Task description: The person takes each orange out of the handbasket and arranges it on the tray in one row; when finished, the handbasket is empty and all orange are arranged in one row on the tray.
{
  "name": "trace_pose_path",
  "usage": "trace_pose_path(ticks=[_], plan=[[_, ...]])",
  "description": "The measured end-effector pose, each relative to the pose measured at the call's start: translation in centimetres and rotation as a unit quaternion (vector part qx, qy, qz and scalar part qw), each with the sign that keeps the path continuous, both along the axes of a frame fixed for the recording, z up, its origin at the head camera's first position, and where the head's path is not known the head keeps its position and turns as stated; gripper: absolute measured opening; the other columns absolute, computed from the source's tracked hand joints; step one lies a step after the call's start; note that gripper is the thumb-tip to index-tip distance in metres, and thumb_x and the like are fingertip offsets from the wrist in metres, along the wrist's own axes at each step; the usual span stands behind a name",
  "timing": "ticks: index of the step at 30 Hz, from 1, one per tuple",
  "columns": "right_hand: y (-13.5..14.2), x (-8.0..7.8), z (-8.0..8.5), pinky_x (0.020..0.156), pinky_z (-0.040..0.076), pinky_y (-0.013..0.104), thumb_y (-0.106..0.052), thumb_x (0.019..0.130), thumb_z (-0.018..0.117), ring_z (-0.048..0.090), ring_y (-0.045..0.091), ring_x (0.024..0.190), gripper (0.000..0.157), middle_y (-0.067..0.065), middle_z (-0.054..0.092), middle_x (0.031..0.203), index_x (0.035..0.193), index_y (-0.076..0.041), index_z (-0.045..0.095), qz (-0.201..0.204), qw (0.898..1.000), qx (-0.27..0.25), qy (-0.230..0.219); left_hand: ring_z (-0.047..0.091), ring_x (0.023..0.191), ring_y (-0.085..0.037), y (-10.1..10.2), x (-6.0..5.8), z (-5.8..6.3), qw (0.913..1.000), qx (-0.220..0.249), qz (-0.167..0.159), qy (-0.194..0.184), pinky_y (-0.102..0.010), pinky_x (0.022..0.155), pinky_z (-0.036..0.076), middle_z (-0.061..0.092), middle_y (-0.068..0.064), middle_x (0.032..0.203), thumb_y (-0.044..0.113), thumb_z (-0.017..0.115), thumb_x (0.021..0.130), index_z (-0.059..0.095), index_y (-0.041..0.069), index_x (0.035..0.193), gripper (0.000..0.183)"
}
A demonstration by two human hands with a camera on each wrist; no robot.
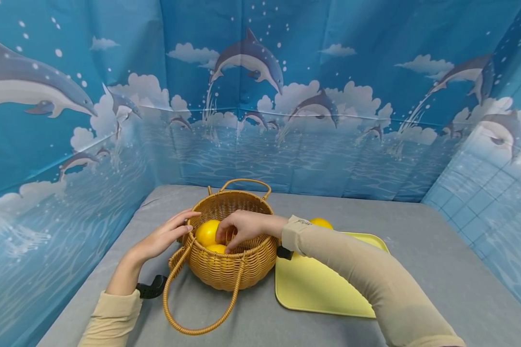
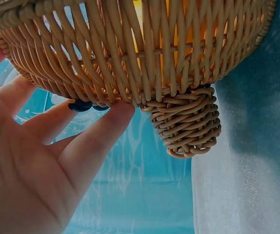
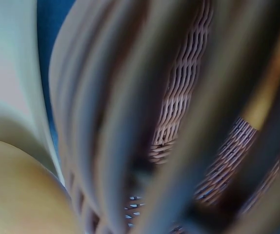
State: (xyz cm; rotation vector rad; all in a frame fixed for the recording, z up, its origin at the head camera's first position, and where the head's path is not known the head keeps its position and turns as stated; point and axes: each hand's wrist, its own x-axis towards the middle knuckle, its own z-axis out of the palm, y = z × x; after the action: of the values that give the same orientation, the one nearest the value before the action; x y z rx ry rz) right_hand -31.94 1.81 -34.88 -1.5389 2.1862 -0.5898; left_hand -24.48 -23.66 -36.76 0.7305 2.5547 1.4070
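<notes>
A round wicker basket [image 1: 230,270] stands with two yellow balls or fruits in it, one toward the back [image 1: 207,233] and one at the front [image 1: 216,248], partly hidden by the rim. My left hand [image 1: 160,238] rests on the basket's left side, its fingers spread; in the left wrist view several fingertips touch the weave. Reaching over the right rim, my right hand [image 1: 245,229] is inside the basket, fingers and thumb bent down by the front yellow ball. Whether it grips that ball is hidden. The right wrist view shows mostly blurred wicker [image 3: 130,117].
A pale yellow tray [image 1: 317,289] lies right of the basket, partly under my right arm. Another yellow ball [image 1: 321,222] shows behind that arm. The basket's front handle [image 1: 199,331] hangs down onto the grey tabletop [image 1: 260,323]; the back handle [image 1: 246,180] stands up.
</notes>
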Motion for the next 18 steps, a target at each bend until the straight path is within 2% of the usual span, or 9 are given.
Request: trace_pose_path(ticks=[5,11,13,18], plan=[[-0.01,0.03,0.01,0.076,0.048,0.02,-0.02,0.081,0.075,0.062,0.014,0.09,0.032,0.002,0.066,0.103,0.11,-0.01,0.067,0.002,1.0,-0.004,0.007,0.029,0.127,-0.039,-0.04,0.02,-0.02,1.0,-0.001,0.0,0.005,-0.05,0.084,0.04,0.011,-0.02,0.153,0.025,0.038,0.102,0.035,0.007,0.143,0.045],[-0.02,0.0,0.02,0.076,0.049,0.023,-0.017,0.082,0.074,0.062,0.013,0.088,0.026,0.0,0.068,0.101,0.106,-0.011,0.069,0.021,0.999,-0.019,0.026,0.014,0.137,-0.041,-0.1,0.03,-0.13,0.9999,0.005,-0.004,0.011,-0.057,0.095,0.031,0.011,-0.02,0.153,0.028,0.038,0.102,0.036,0.007,0.143,0.046],[0.0,-0.02,0.02,0.076,0.049,0.024,-0.015,0.082,0.074,0.062,0.013,0.087,0.024,-0.001,0.067,0.101,0.105,-0.012,0.07,0.026,0.999,-0.022,0.027,0.013,0.138,-0.041,-0.1,0.03,-0.13,0.9999,0.006,-0.005,0.009,-0.058,0.096,0.03,0.011,-0.02,0.154,0.028,0.038,0.102,0.036,0.007,0.143,0.046],[0.13,0.01,0.02,0.078,0.049,0.024,-0.008,0.081,0.073,0.063,0.015,0.09,0.025,-0.001,0.067,0.104,0.106,-0.01,0.071,0.044,0.998,-0.032,-0.011,0.014,0.137,-0.042,-0.07,0.07,-0.05,1.0,0.004,-0.003,0.008,-0.057,0.094,0.032,0.011,-0.02,0.153,0.028,0.038,0.102,0.036,0.007,0.143,0.046]])
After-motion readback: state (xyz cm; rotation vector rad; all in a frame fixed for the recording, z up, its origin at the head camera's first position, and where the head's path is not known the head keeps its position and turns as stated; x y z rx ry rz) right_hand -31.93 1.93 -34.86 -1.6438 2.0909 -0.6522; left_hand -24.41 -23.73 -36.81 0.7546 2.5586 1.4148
